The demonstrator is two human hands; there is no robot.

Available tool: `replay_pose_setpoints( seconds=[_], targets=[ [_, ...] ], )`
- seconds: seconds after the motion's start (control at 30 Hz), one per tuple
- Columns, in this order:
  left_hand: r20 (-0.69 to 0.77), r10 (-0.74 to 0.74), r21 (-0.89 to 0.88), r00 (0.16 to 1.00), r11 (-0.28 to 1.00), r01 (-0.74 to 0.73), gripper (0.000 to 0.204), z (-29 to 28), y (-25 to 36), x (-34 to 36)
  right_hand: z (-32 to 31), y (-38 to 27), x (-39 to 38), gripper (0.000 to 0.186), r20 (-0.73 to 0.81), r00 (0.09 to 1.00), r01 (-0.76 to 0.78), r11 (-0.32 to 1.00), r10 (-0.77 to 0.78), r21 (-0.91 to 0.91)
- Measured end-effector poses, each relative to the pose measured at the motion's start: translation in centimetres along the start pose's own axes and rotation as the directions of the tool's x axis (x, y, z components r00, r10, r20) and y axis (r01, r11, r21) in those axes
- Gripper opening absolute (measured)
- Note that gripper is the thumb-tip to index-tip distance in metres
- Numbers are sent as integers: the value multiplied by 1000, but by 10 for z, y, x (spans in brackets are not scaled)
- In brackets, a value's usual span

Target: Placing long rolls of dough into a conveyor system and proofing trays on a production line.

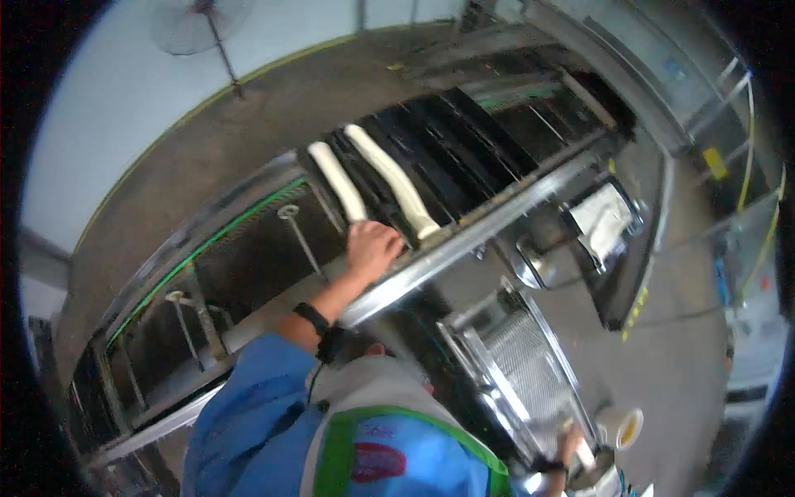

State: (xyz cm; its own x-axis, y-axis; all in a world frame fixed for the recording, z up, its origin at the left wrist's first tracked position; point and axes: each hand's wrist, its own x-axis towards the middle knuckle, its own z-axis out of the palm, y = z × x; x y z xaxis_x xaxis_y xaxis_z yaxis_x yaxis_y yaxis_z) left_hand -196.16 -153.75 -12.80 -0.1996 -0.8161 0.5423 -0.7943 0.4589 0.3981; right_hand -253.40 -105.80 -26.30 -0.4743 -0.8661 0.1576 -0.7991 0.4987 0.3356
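Note:
Two long cream-coloured dough strips (387, 170) lie in channels of a black ridged tray (464, 149) on a metal-railed conveyor. My left hand (373, 248) has its fingers curled over the tray's near edge, at the lower end of the left strip; what exactly it grips is partly hidden. At the lower right, my right hand (567, 447) is closed at the side of a perforated metal tray (522, 364), beside a pale piece (585, 454). It is too small and blurred to tell what the fingers hold.
A metal rail (389, 290) runs along the conveyor's near side. A steel fitting with a white cloth (603, 225) stands to the right, and a white bucket (621, 427) at lower right. A standing fan (199, 21) is by the far wall. Glass panels line the right side.

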Motion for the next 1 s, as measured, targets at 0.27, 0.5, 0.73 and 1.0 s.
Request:
replay_pose_setpoints(
  seconds=[0.27,0.5,0.73,1.0],
  targets=[
    [-72,100,8,992,995,-100,19,17,14,8,-76,-62,3,38,140,986,-68,989,86,-129],
    [-12,-112,-147,994,983,109,24,19,15,10,-146,-93,102,40,-18,994,-97,931,111,353],
    [-30,-298,-103,954,950,293,14,-14,20,11,-353,-57,147,42,-99,877,-19,241,470,970],
    [-152,-175,10,973,984,179,13,-13,8,1,-447,-170,226,52,-272,893,403,-368,359,838]
  ],
)
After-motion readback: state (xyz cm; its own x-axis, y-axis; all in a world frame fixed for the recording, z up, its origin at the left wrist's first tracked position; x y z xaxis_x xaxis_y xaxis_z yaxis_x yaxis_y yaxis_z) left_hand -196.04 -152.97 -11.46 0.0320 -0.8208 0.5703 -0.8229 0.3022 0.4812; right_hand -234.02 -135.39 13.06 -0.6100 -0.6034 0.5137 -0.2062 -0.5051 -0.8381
